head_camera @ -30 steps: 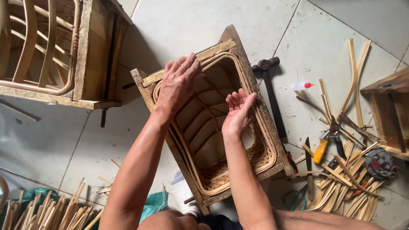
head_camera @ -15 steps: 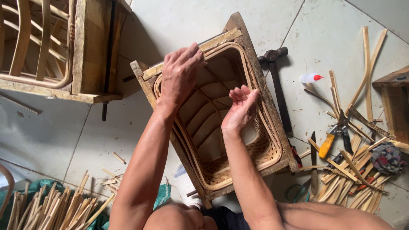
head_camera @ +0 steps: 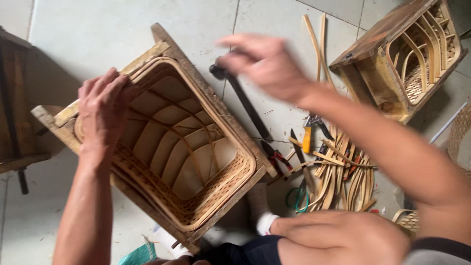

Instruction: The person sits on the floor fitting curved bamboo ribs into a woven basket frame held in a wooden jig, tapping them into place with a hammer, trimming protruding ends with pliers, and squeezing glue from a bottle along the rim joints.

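Fingers (head_camera: 105, 93) of left hand (head_camera: 101, 115) curled over the rim of the woven basket (head_camera: 181, 162), pressing down on its upper left corner, closed loosely against the cane. Right hand (head_camera: 267, 61) blurred, hovering above the head of the hammer (head_camera: 245, 105), fingers spread open, touching or not impossible to tell. Basket seated inside a square wooden frame (head_camera: 162, 46), tilted on the tiled floor (head_camera: 98, 29), open mouth facing up, bent ribs and pale base visible within. Hammer lying just beside the frame's right edge, dark handle running down and to the right. Further right, a loose heap of cane strips (head_camera: 338, 172) spread on the floor, with pliers (head_camera: 314, 130) bearing a yellow grip among them and a red-handled tool (head_camera: 277, 157) nearby. Green cord (head_camera: 297, 198) coiled at the near edge of the heap. Second frame with basket (head_camera: 407, 54) resting at upper right, well apart. Another wooden piece (head_camera: 14, 98) at far left, partly cut off. Bent knee (head_camera: 338, 235) low in the foreground.
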`<act>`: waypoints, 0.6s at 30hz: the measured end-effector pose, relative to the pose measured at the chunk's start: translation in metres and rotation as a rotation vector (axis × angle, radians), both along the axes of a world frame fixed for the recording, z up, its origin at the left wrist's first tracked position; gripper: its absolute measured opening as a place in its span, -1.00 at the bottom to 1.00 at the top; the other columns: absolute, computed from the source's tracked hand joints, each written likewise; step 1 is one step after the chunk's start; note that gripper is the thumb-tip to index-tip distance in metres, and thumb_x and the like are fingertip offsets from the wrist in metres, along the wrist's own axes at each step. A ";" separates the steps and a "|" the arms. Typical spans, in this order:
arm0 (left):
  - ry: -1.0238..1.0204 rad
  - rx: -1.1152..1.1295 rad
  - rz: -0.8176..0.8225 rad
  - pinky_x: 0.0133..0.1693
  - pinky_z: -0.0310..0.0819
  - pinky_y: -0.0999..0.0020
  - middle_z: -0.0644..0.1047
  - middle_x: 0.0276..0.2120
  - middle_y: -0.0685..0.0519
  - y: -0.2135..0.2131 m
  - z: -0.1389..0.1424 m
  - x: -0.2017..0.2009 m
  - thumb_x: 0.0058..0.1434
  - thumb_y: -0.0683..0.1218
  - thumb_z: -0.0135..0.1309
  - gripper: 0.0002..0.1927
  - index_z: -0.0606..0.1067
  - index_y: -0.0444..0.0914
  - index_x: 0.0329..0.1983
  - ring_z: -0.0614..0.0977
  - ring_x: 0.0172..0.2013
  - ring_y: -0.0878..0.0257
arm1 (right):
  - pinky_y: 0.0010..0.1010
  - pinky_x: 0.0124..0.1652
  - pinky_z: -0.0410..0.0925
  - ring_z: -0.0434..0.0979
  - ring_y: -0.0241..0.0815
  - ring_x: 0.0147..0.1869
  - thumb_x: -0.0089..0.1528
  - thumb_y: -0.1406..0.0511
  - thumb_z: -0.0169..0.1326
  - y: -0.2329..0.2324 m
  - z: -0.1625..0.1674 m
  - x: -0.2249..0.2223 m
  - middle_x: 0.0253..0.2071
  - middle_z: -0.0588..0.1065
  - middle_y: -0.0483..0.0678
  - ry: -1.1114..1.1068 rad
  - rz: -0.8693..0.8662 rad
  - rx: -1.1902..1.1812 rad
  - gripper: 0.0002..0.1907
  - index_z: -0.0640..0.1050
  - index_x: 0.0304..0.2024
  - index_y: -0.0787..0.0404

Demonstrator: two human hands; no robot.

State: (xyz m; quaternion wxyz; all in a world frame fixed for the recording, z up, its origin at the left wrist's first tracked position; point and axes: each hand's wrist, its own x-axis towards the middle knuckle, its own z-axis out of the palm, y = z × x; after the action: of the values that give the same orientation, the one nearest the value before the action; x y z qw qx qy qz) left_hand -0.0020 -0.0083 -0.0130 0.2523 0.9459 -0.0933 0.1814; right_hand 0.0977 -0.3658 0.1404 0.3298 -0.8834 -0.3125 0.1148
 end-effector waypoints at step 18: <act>0.132 -0.041 0.028 0.15 0.58 0.25 0.60 0.18 -0.04 0.009 0.003 -0.003 0.34 -0.24 0.33 -0.68 0.61 -0.23 0.14 0.61 0.12 0.05 | 0.02 0.09 0.38 0.48 0.30 0.15 0.40 0.24 0.18 -0.165 -0.181 0.141 0.09 0.44 0.32 -0.166 -0.665 -0.635 -0.43 0.37 0.44 0.13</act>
State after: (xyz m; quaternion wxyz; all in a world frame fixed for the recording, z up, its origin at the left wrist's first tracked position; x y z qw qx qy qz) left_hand -0.0049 0.0005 -0.0098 0.2745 0.9517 -0.0595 0.1240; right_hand 0.2386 -0.5311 -0.0405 0.0360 -0.9990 0.0130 0.0217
